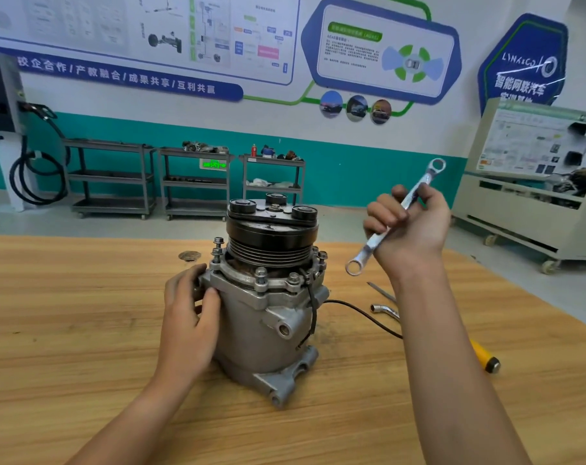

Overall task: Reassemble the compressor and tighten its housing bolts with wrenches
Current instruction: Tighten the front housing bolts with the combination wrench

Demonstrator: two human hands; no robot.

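Observation:
A grey metal compressor (258, 330) stands upright on the wooden table (66, 330), black pulley (271, 236) on top. Several housing bolts (260, 275) stick up around its upper flange, some raised high. My left hand (187, 323) holds the compressor's left side, thumb on the housing just under the flange. My right hand (409, 226) grips the middle of a silver double ring wrench (375, 239), held in the air to the right of the pulley, tilted with one ring up and one down. A black wire (362, 313) trails from the compressor to the right.
On the table behind my right forearm lie a bent socket wrench (384, 310), a thin metal rod (380, 290) and a yellow-handled tool (484, 359). A small round hole (189, 256) marks the table behind the compressor. Grey shelf carts (191, 182) and a training bench (533, 203) stand beyond.

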